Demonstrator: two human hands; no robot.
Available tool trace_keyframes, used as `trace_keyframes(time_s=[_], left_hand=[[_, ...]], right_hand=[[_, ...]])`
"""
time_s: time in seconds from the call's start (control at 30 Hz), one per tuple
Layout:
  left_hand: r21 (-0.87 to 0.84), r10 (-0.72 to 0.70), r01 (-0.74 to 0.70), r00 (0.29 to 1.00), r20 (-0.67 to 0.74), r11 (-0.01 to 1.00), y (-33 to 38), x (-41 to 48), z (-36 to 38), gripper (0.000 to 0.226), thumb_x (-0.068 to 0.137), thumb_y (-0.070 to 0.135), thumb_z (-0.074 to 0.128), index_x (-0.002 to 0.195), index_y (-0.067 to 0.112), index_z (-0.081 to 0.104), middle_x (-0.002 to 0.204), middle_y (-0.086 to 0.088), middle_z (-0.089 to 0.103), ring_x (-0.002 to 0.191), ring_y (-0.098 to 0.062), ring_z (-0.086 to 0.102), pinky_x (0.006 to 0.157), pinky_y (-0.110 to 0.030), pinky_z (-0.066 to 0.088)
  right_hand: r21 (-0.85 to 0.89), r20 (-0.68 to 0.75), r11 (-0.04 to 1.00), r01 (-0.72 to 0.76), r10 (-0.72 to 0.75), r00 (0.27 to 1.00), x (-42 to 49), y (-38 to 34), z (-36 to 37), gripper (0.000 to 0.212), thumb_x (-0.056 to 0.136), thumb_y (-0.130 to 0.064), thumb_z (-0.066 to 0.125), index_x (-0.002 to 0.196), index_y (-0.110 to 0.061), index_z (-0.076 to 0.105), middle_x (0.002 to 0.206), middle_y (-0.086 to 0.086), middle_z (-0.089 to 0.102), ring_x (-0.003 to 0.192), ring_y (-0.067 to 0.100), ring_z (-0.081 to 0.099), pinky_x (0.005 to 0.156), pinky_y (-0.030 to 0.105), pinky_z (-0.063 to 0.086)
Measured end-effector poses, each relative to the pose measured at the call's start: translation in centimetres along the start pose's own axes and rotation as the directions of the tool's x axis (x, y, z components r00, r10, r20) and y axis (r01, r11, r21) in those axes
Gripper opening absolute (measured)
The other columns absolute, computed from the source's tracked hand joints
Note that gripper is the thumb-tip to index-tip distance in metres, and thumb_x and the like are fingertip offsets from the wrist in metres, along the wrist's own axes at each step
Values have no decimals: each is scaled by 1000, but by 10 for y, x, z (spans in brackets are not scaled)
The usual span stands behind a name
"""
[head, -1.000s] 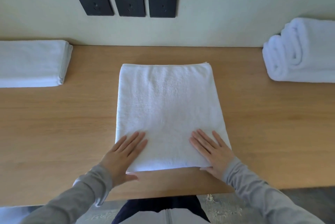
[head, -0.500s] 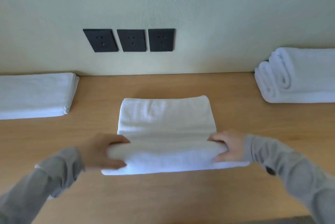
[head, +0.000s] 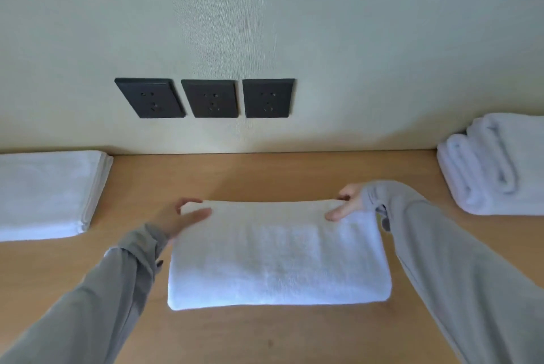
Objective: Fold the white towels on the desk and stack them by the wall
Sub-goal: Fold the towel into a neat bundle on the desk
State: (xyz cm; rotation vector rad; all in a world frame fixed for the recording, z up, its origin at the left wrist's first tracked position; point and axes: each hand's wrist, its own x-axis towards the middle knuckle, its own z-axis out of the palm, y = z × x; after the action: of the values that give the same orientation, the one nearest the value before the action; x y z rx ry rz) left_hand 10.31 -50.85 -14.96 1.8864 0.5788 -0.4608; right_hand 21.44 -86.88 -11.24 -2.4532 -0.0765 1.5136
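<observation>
Both hands, left hand (head: pixel 179 218) and right hand (head: pixel 348 204), pinch the far corners of the folded towel (head: pixel 276 257) lying mid-counter (head: pixel 265 175). Each grip is closed on cloth; align far edges squarely, then press flat before stacking by the wall (head: pixel 323 39).

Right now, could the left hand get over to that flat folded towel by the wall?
Probably yes: bare desk lies between the left hand and the flat towel, though it currently pinches the middle towel.
</observation>
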Motion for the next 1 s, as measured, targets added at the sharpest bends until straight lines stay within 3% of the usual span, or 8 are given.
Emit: trace_keyframes(time_s=[0.13, 0.3, 0.4, 0.47, 0.63, 0.83, 0.93, 1.0], left_hand=[[-116, -9, 1, 998, -68, 993, -14, 7, 6, 27, 81, 6, 70, 106, 1, 64, 84, -6, 64, 67, -13, 60, 46, -14, 50], [-189, -1, -17, 995, -97, 982, -19, 6, 6, 16, 81, 8, 71, 96, 10, 67, 86, -7, 68, 75, -20, 62, 64, -28, 50], [-198, -8, -28, 984, -179, 980, -20, 7, 8, 9, 79, 17, 73, 83, 22, 67, 76, 5, 69, 68, -9, 62, 54, -20, 45], [-205, -13, -34, 974, -227, 978, -21, 9, 8, 7, 79, 21, 72, 78, 24, 65, 64, 11, 67, 57, -1, 59, 45, -13, 44], [-225, -23, -34, 969, -244, 974, -18, 15, 12, 11, 80, 24, 71, 85, 20, 61, 71, 2, 66, 59, -12, 59, 51, -21, 44], [-284, -47, -14, 977, -210, 959, -16, 17, 11, 29, 78, 25, 73, 99, 14, 56, 84, -8, 68, 63, -20, 62, 50, -26, 48], [-190, -16, -29, 973, -229, 981, -8, 7, 11, 30, 84, 26, 67, 108, 12, 55, 100, -9, 63, 83, -27, 61, 67, -30, 48], [108, 31, -1, 960, -277, 994, 3, -4, 8, 38, 88, 37, 59, 120, 18, 51, 122, -7, 54, 104, -31, 55, 86, -35, 43]], right_hand=[[305, -218, 938, 167, -102, 971, 3, 37, 24, 51, 51, -68, 73, 91, -37, 68, 98, -13, 68, 98, 14, 61, 89, 32, 45], [674, -313, 684, 277, -75, 947, -4, 54, 49, 51, 67, -9, 80, 115, -8, 62, 88, 0, 71, 75, 14, 69, 58, 22, 55], [715, -356, 638, 287, -21, 934, -5, 45, 50, 73, 56, -30, 86, 117, -1, 58, 98, 4, 69, 86, 18, 68, 74, 28, 55], [670, -456, 685, 286, 76, 887, -1, 37, 49, 68, 70, -28, 79, 128, -7, 49, 116, 4, 53, 102, 16, 53, 89, 27, 43], [617, -479, 752, 231, 126, 869, 10, 33, 48, 68, 81, -34, 69, 137, -10, 39, 132, 11, 46, 119, 26, 46, 89, 27, 32], [617, -492, 762, 199, 176, 852, 15, 25, 49, 47, 80, -45, 66, 111, -12, 55, 96, 2, 64, 77, 11, 58, 65, 24, 42], [607, -514, 776, 173, 217, 830, 17, 18, 51, 64, 81, -47, 65, 128, -10, 44, 110, 7, 58, 95, 23, 54, 86, 32, 39], [547, -546, 829, 114, 251, 799, 18, 12, 51, 72, 83, -46, 62, 136, -7, 35, 127, 13, 50, 113, 29, 49, 96, 36, 35]])
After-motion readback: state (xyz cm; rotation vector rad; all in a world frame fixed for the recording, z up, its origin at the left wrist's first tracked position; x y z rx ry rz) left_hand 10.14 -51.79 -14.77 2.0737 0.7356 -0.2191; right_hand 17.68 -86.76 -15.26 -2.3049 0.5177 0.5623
